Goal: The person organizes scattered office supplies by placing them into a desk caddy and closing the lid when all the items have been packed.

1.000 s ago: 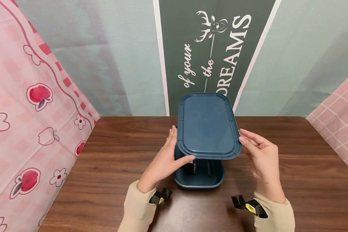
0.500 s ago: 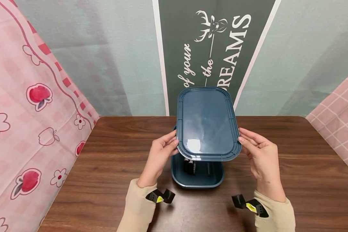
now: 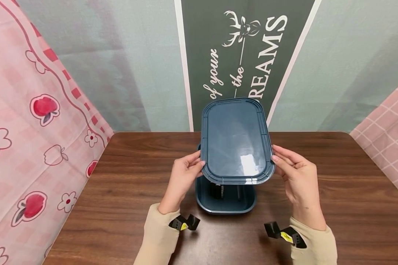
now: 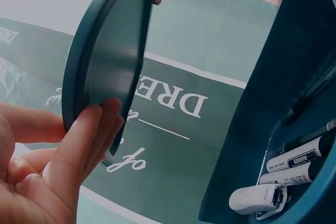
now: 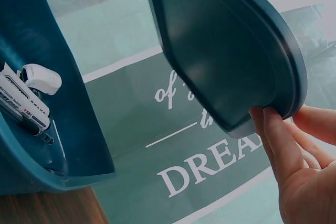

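Observation:
A blue rectangular plastic lid [image 3: 236,138] is held tilted above a matching blue box [image 3: 225,208] on the table. My left hand [image 3: 183,176] pinches the lid's left edge, thumb on top and fingers beneath. On the opposite edge my right hand [image 3: 298,178] pinches it the same way. The lid hides much of the box in the head view. Inside the box, the left wrist view shows two white markers [image 4: 296,156], a small white stapler [image 4: 257,199] and dark pens [image 4: 299,139]. The right wrist view also shows the stapler [image 5: 42,78] and a marker [image 5: 26,95].
The brown wooden table [image 3: 136,165] carries the box near its middle. Behind its far edge hangs a green cloth [image 3: 252,55] with white lettering. A pink patterned cloth [image 3: 46,147] hangs at the left, a pink checked one [image 3: 391,140] at the right.
My left hand has shifted from resting along the lid's near left corner to pinching its left edge. The lid has risen slightly, its far side tilting up. The right hand keeps its grip.

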### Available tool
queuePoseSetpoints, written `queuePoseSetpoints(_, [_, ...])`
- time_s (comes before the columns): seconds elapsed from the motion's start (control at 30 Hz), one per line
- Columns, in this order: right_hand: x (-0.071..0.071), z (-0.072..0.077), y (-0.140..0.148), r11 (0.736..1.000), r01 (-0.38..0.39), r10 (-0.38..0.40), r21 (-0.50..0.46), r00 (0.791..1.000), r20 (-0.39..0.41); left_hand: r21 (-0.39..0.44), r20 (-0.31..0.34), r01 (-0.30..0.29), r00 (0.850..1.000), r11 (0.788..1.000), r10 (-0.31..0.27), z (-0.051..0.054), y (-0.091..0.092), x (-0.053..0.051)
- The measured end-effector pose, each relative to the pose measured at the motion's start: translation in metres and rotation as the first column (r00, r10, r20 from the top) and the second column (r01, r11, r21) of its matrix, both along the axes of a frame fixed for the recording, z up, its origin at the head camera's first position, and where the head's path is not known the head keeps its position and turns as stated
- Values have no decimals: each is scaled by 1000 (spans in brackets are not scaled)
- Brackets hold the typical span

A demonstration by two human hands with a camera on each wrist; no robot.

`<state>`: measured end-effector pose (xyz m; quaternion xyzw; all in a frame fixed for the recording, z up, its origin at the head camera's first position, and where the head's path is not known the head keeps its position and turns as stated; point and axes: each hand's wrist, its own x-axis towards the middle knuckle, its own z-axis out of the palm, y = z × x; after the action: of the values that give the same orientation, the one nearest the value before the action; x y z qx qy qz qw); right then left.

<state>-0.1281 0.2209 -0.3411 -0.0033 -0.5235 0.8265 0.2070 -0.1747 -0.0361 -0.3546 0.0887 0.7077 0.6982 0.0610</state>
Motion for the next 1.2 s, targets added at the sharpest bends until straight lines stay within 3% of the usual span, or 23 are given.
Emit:
queuePoseSetpoints(0.4, [7,9,-5,998,9,-12,-55,999,-53,-174,-2,35,999,984,-36,-3,4,-1])
queuePoseSetpoints(0.63, [14,17,-12,994,-52,45,-96,996,-79,-217,-1,79,997,973,-81,-8,3,-2])
queuePoseSetpoints(0.77, [16,18,-13,985,-128,118,-118,989,-92,-229,12,94,996,969,-93,-10,5,-3])
queuePoseSetpoints(0.87, [17,16,-11,954,-242,223,-176,967,-122,-228,31,110,994,968,-105,-10,7,-4])
queuePoseSetpoints(1.03, [17,12,-8,876,-418,391,-241,908,-154,-230,56,121,992,966,-111,-10,9,-4])
queuePoseSetpoints(1.1, [17,11,-8,861,-444,416,-247,895,-159,-233,56,120,992,965,-109,-10,9,-4])
queuePoseSetpoints(1.2, [17,12,-8,861,-451,425,-236,892,-155,-240,51,124,992,963,-115,-12,9,-4])
